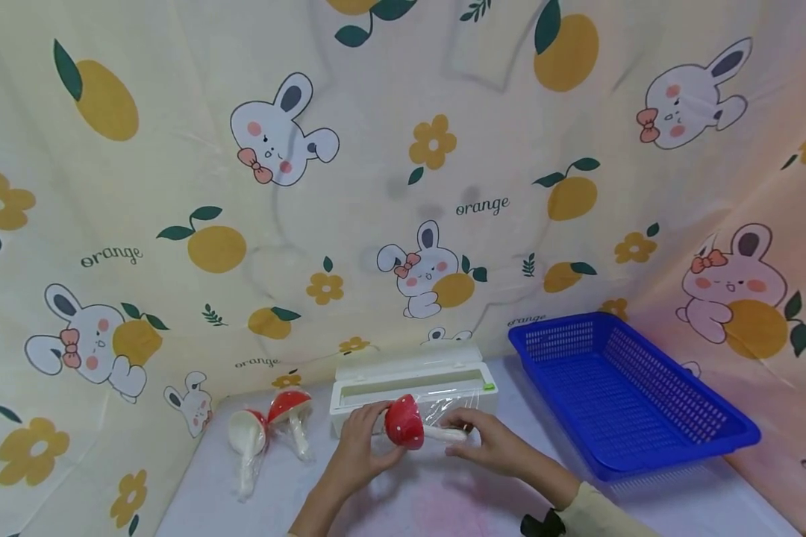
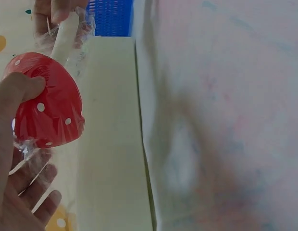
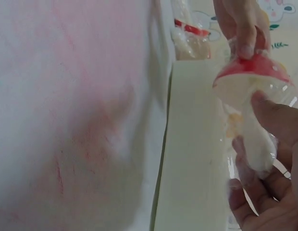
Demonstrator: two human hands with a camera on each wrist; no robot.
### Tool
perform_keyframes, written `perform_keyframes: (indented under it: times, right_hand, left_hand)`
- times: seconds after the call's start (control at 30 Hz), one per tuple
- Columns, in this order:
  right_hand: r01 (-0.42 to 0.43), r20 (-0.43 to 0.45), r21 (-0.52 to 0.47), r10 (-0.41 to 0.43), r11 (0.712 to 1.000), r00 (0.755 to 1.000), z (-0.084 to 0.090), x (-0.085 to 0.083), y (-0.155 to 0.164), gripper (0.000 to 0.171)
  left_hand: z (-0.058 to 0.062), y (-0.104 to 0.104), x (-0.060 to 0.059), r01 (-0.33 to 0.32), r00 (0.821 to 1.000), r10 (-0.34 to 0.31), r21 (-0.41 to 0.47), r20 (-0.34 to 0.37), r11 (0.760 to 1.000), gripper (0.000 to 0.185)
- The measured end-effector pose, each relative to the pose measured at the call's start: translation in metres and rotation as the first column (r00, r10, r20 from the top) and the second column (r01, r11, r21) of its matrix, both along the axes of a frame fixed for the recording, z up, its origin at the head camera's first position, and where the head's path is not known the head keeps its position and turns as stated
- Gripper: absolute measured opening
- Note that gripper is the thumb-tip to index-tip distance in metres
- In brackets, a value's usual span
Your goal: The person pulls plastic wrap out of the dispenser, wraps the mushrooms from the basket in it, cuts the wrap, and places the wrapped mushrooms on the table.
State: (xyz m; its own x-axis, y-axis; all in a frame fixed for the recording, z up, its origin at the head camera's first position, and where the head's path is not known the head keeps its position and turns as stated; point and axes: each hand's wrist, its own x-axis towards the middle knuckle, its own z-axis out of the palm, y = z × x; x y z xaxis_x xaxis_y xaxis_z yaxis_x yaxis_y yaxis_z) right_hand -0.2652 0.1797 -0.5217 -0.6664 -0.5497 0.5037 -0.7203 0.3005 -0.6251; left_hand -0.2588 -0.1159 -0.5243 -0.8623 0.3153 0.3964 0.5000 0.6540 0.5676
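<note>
A toy mushroom (image 1: 405,423) with a red, white-dotted cap and a white stem lies sideways between both hands, just in front of the white cling-film dispenser box (image 1: 413,384). My left hand (image 1: 361,446) grips the red cap (image 2: 48,103). The stem (image 3: 254,139) is pinched by my right hand (image 1: 486,440), and clear film (image 1: 446,409) from the box is draped round the mushroom. Two more mushrooms (image 1: 269,429), wrapped in film, lie on the table to the left.
An empty blue mesh basket (image 1: 672,440) stands at the right on the white table (image 1: 430,500). A cloth printed with rabbits and oranges (image 1: 403,186) hangs behind and at both sides.
</note>
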Motion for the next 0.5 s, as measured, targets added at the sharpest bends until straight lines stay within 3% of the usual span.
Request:
perform_keyframes:
  times: [0.13, 0.27, 0.37, 0.5]
  right_hand:
    - [0.079, -0.093, -0.009, -0.079, 0.997, 0.993, 0.001, 0.000, -0.002, 0.038]
    - [0.199, -0.185, -0.012, -0.197, 0.980, 0.963, 0.006, -0.003, -0.004, 0.039]
    - [0.253, -0.207, -0.006, -0.249, 0.967, 0.946, 0.013, -0.004, -0.004, 0.044]
    - [0.324, -0.231, -0.002, -0.315, 0.946, 0.920, 0.027, -0.007, -0.006, 0.045]
  left_hand:
    - [0.006, 0.000, -0.002, 0.022, 0.997, -0.026, 0.058, 0.079, 0.998, 0.077]
    - [0.014, 0.002, -0.002, 0.008, 0.988, -0.025, 0.112, 0.152, 0.994, 0.077]
    - [0.021, 0.004, -0.003, -0.009, 0.987, -0.014, 0.136, 0.162, 0.991, 0.079]
    - [0.030, 0.006, -0.006, -0.033, 0.993, 0.014, 0.160, 0.119, 0.986, 0.083]
